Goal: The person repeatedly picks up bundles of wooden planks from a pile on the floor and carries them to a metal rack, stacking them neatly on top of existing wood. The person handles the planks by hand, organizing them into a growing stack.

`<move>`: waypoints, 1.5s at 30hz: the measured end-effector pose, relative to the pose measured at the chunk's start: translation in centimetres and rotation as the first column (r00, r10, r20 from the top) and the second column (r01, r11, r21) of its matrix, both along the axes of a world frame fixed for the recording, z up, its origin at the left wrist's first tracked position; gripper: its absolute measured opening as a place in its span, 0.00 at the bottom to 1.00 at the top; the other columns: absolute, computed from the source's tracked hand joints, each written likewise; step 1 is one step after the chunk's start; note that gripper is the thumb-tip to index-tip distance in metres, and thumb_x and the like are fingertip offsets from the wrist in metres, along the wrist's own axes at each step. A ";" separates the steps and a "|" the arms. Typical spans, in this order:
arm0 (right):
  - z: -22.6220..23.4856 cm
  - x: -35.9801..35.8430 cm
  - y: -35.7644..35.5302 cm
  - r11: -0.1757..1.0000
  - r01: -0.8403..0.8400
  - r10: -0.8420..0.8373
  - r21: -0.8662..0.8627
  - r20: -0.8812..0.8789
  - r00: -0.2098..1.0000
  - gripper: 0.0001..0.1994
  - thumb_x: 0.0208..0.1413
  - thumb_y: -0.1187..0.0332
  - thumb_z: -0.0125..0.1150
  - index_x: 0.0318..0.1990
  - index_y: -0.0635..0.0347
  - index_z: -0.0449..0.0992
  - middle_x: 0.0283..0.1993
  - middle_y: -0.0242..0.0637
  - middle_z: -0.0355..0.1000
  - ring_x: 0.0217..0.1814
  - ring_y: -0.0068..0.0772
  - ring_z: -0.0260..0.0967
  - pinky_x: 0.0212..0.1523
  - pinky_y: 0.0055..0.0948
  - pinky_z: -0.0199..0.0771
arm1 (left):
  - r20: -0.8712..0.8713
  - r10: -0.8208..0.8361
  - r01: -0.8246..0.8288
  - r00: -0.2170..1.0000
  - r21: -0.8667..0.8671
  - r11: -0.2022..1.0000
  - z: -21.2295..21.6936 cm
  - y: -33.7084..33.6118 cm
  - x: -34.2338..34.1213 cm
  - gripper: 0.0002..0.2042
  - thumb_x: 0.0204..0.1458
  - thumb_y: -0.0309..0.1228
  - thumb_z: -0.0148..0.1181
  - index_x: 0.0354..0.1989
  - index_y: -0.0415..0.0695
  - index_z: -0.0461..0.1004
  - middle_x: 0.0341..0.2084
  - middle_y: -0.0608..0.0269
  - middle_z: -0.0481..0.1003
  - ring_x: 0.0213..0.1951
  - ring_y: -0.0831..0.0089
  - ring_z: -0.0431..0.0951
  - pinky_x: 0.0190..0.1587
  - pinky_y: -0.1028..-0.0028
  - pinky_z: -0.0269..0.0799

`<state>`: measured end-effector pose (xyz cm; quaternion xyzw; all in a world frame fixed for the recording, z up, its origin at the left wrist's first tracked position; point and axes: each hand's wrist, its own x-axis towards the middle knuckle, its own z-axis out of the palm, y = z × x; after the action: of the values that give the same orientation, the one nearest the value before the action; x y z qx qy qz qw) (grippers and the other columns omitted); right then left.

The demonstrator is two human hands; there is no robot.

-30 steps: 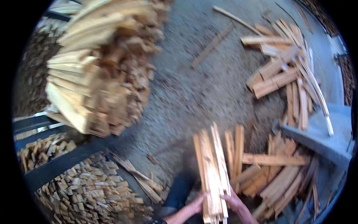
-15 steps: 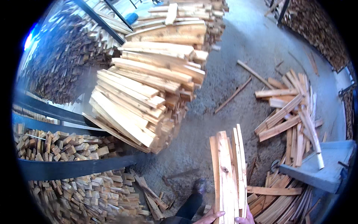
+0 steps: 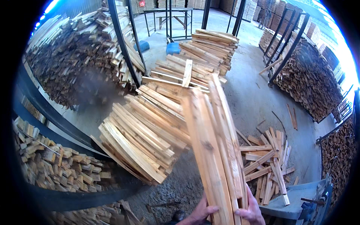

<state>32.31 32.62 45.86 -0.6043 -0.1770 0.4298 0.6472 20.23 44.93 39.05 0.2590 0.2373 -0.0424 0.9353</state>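
Between my two hands is a bundle of wooden boards [image 3: 212, 150], tilted up and away from me. My left hand [image 3: 203, 210] grips its left side near the lower end, thumb lying across the front face. On the right side my right hand [image 3: 250, 210] clasps the same boards, thumb on the front. The far ends of the bundle overlap the view of a long stack of pale boards [image 3: 140, 129], just left of and beyond my hands. Whether the bundle touches that stack I cannot tell.
Loose boards lie in a heap [image 3: 268, 161] on the floor at the right, behind a grey metal table [image 3: 296, 204]. Dark metal rack bars [image 3: 75, 198] cross the left side, with stacked wood [image 3: 63, 165] behind. Blue barrels [image 3: 173, 48] stand farther back. A large woodpile [image 3: 311, 71] is at far right.
The bundle of boards has risen and tipped leftward, held in both hands. My view has lifted, so more of the far hall shows.
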 end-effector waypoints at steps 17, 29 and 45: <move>-16.0 38.3 36.3 0.798 -0.394 0.602 -0.456 0.607 0.518 0.20 0.46 0.66 0.52 0.48 0.64 0.64 0.44 0.50 0.65 0.47 0.46 0.63 0.49 0.35 0.63 | 0.013 0.686 0.013 0.728 0.999 -0.033 -10.1 29.1 26.7 0.36 0.39 0.33 0.60 0.58 0.38 0.49 0.57 0.43 0.48 0.60 0.51 0.46 0.60 0.60 0.43; -27.4 47.9 56.2 0.948 0.055 0.127 -0.313 0.531 0.838 0.35 0.33 0.60 0.64 0.50 0.64 0.56 0.43 0.52 0.67 0.46 0.49 0.66 0.47 0.38 0.65 | -0.003 0.625 0.213 0.781 0.941 -0.262 -17.3 34.7 31.9 0.31 0.41 0.50 0.50 0.50 0.40 0.60 0.57 0.41 0.41 0.59 0.50 0.44 0.59 0.59 0.42; -23.4 50.6 45.4 0.973 -0.002 0.206 -0.230 0.870 0.447 0.21 0.53 0.63 0.49 0.52 0.64 0.63 0.53 0.48 0.62 0.57 0.41 0.58 0.57 0.32 0.56 | 0.148 0.621 -0.045 0.770 0.983 -0.179 -17.5 35.5 30.2 0.29 0.41 0.41 0.52 0.53 0.40 0.57 0.59 0.48 0.37 0.59 0.58 0.46 0.59 0.63 0.45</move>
<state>82.92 78.00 22.48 -0.7874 -0.4827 0.1049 0.3688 50.47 80.47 21.56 0.7552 0.4333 0.3483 0.3471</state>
